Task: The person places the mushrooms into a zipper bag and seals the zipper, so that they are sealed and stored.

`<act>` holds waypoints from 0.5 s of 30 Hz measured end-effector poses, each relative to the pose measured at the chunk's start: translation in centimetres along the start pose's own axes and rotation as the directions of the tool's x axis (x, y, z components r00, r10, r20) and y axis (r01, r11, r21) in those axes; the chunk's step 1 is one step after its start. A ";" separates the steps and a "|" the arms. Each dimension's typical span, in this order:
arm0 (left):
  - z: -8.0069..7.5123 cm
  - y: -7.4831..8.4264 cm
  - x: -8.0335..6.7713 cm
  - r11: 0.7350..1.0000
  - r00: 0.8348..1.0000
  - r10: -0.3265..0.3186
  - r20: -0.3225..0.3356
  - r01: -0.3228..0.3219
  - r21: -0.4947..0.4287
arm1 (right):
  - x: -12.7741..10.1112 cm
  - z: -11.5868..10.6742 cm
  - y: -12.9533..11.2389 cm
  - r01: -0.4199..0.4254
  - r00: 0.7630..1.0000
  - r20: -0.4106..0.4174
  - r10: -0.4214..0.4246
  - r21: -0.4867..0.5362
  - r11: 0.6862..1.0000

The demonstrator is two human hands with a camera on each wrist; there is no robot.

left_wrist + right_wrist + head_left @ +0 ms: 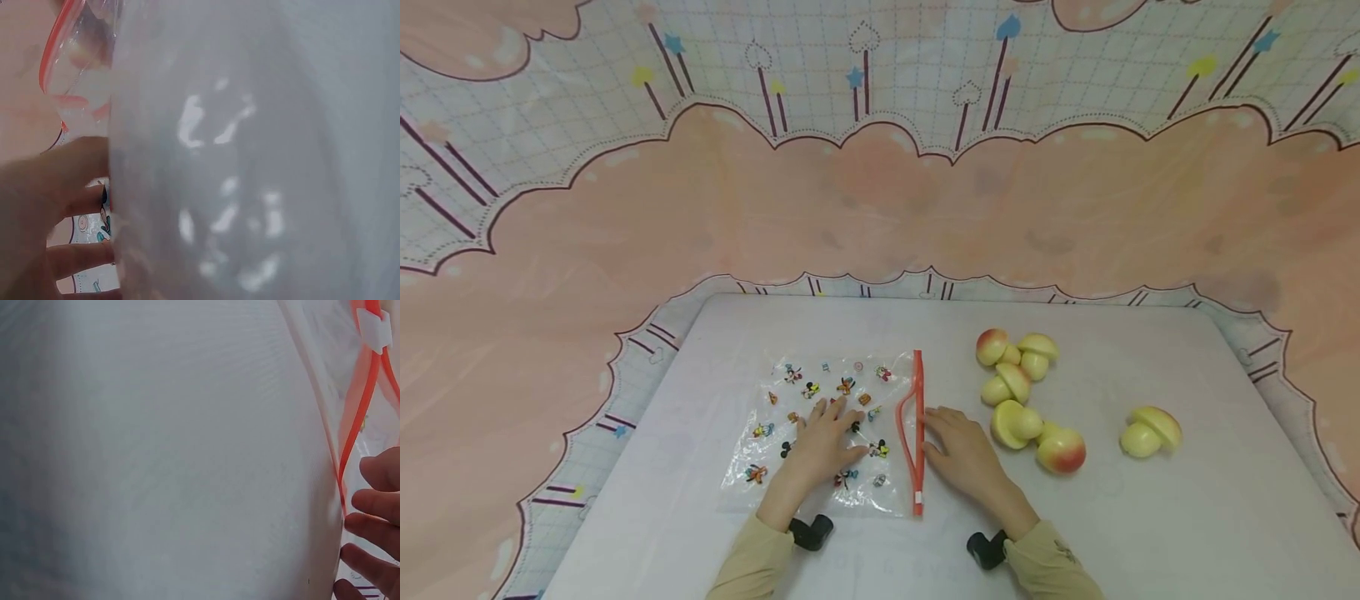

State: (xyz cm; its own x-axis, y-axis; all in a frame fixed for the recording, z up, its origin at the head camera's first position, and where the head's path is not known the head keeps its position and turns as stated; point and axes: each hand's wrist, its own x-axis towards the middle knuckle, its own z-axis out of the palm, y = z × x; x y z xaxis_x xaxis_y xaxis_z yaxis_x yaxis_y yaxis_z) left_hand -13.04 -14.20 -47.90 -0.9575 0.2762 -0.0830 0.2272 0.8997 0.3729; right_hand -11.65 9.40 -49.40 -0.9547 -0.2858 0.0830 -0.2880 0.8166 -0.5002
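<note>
A clear zip bag (831,375) printed with small cartoon figures lies flat on the table, its orange zip edge (918,375) facing right. Along that edge the orange strips bow apart, and a white slider (375,331) sits at the near end. My left hand (823,446) rests on the bag with its fingers spread. At the zip edge is my right hand (962,450), fingers extended, fingertips right at the orange strip. The bag's mouth shows parted in the left wrist view, with an orange strip (53,50) lifted.
Several yellow mushroom-shaped pieces with reddish patches, such as the nearest one (1062,450), lie right of the bag. Another mushroom piece (1150,432) sits apart, farther right. A patterned cloth (880,217) hangs behind the white table (1210,533).
</note>
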 end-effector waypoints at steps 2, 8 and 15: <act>0.0 0.1 0.0 1.000 1.000 -0.002 -0.001 0.002 -0.012 | 0.0 -0.1 -0.1 0.003 1.000 0.005 -0.003 -0.011 1.000; 0.2 0.6 0.3 0.997 0.998 -0.057 0.026 0.058 -0.060 | -0.1 -0.2 -0.3 0.027 1.000 0.001 -0.027 -0.029 0.999; 0.2 1.6 0.7 0.995 0.995 -0.098 -0.008 0.098 0.016 | -0.1 0.1 -0.1 0.042 0.999 0.007 -0.042 -0.057 0.997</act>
State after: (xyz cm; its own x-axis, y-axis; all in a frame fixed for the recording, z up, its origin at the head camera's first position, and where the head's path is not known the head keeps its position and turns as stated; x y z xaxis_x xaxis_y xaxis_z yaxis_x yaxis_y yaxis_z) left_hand -13.28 -12.49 -47.54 -0.9764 0.1845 -0.1120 0.1354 0.9277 0.3479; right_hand -11.50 9.31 -49.43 -0.9413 -0.3231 0.0978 -0.3316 0.8311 -0.4464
